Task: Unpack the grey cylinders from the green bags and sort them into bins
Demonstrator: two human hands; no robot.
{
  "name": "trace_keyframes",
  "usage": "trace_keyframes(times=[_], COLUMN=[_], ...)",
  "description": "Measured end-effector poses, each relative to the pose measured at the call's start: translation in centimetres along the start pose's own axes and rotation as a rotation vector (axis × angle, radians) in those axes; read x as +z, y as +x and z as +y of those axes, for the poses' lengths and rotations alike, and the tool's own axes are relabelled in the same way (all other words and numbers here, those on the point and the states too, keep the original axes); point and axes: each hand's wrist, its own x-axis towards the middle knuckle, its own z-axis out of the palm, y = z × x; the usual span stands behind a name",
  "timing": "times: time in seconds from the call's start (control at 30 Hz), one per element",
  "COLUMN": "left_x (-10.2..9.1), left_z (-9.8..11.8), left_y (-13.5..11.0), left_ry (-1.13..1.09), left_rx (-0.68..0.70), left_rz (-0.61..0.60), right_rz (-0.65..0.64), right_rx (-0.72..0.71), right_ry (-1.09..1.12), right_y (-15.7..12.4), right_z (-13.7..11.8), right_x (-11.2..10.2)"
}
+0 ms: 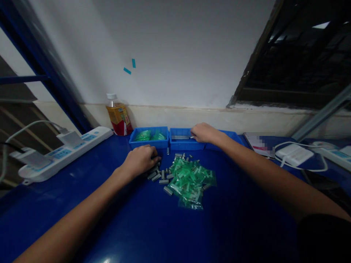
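Note:
On the blue table, my left hand (142, 159) rests with its fingers curled at the left side of a loose group of short grey metal pieces (163, 181). What lies under those fingertips is hidden. My right hand (203, 132) reaches into the middle blue bin (189, 146), its fingers pinched, with a small grey metal piece (192, 137) showing at the tips. Metal pieces (179, 137) lie in a row inside that bin. Between my arms sits a heap of clear green plastic bags (189, 179) with metal pieces among them.
A left blue bin (149, 144) holds green bags; another blue bin (231, 137) is partly behind my right arm. A drink bottle (118, 115) stands by the wall. Power strips (68, 151) with cables, a white adapter (294, 155) and a booklet (259, 144) flank the work area.

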Motion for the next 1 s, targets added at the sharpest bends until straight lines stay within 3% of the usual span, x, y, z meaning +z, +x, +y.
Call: trace_keyframes(times=[0.3,0.6,0.7,0.8,0.87,1.0], left_x=[0.1,1.3,1.1,0.5,0.1,-0.3], left_z=[1.0,1.3,1.7,3.1,4.7,8.3], left_y=[-0.7,-0.4,-0.7,-1.3,-1.8,-2.3], left_ry=[-0.221,-0.353,-0.393,-0.499,-0.601,-0.767], left_rx=[0.111,0.244,0.226,0.181,0.171,0.223], left_rz=[0.129,0.238,0.263,0.268,0.248,0.194], right_rz=[-0.055,0.025,0.175,0.514,0.656,0.709], right_rx=[-0.018,0.024,0.050,0.032,-0.001,-0.062], right_ry=[-0.061,-0.009,0.104,0.380,0.490,0.581], right_y=[1.6,1.4,-0.7,-4.7,-7.8,-12.5], right_z=[-0.5,-0.1,-0.4,-2.5,-4.7,-8.5], right_x=[0.5,0.5,0.2,0.8,1.7,3.1])
